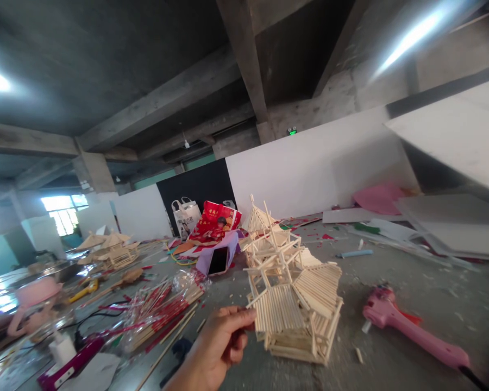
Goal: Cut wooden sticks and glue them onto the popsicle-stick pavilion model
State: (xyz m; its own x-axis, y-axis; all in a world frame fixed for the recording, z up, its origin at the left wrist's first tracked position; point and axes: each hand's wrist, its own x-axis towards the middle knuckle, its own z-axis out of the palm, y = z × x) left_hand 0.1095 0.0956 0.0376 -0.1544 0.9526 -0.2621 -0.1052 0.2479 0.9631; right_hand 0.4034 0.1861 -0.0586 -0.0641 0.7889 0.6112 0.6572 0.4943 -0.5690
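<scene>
Well, the left hand [222,341] pinches a stick pavilion [284,304], blurrily lettered bags [209,228] beyond.

A white tote [185,218] stands far off, left of a red bag [212,224]. Nearer, a phone [219,262] rests on a purple sheet [233,240]. A window [65,216] shines far left; a green sign [292,132] glows above the white partition [301,174].

Your left hand [220,338] is bare, and your wrist [195,374] is bare also, as far as the view shows it. Your fingers [237,355] have rounded ends; their nails are too small to tell clearly. Your sleeve, if you wear one, lies outside the view.
</scene>
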